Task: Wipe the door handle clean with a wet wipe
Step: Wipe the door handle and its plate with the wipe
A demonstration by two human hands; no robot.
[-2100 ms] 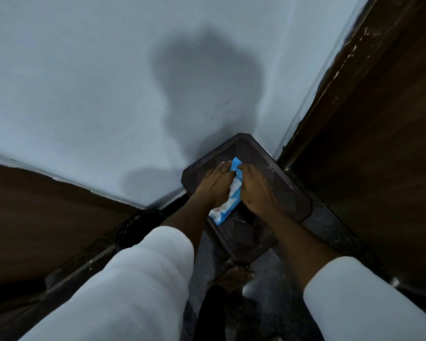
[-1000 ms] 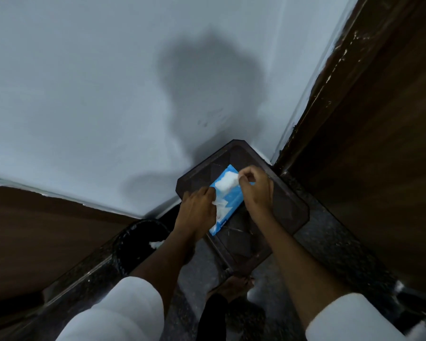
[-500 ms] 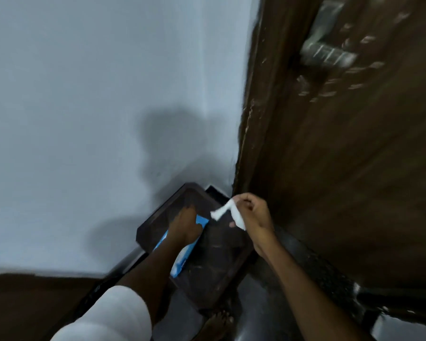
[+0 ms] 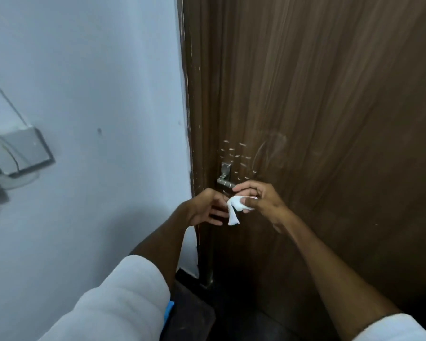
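Observation:
A silver lever door handle (image 4: 224,181) sits on the left edge of a dark brown wooden door (image 4: 317,119). My right hand (image 4: 258,200) is shut on a crumpled white wet wipe (image 4: 234,209), just below and right of the handle, with its fingertips touching the lever's end. The wipe's tail hangs down. My left hand (image 4: 204,209) is beside the wipe with its fingers spread, touching or nearly touching it. The lever's outer end is hidden behind my right fingers.
A pale blue-white wall (image 4: 96,94) fills the left side, with a grey switch box (image 4: 22,151) and cables at its left edge. Low down, a corner of the blue wipe packet (image 4: 169,310) shows on the dark stool (image 4: 192,313) behind my left sleeve.
I have stood up and the view has swung from the stool to the door. My right hand pulled a wipe from the packet and carried it up to the handle. My left hand left the packet and rose beside it.

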